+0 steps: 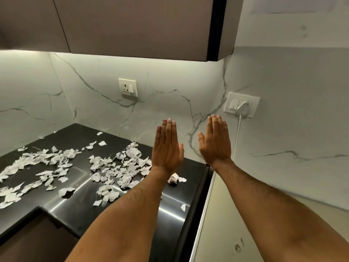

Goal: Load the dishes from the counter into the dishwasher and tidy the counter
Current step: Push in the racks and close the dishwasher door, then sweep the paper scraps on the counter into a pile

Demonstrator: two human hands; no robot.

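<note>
Dozens of torn paper scraps (117,167) are scattered over the black counter (170,214), thickest from its middle toward the left edge, with a few near the back corner and one small piece (183,207) alone near the right edge. No dishes and no dishwasher can be seen.

The left hand (167,148) and right hand (215,142) are held up flat above the counter's right end, fingers straight and together, nothing gripped by either.

The scraps are judged very light, thin and limp, some crumpled; they would likely slide easily on the polished surface and be lifted by any draught. Single pinches would be slow. A better hold is probably gained by sweeping them into a heap with a flat palm, then scooping the heap between both hands.
</note>
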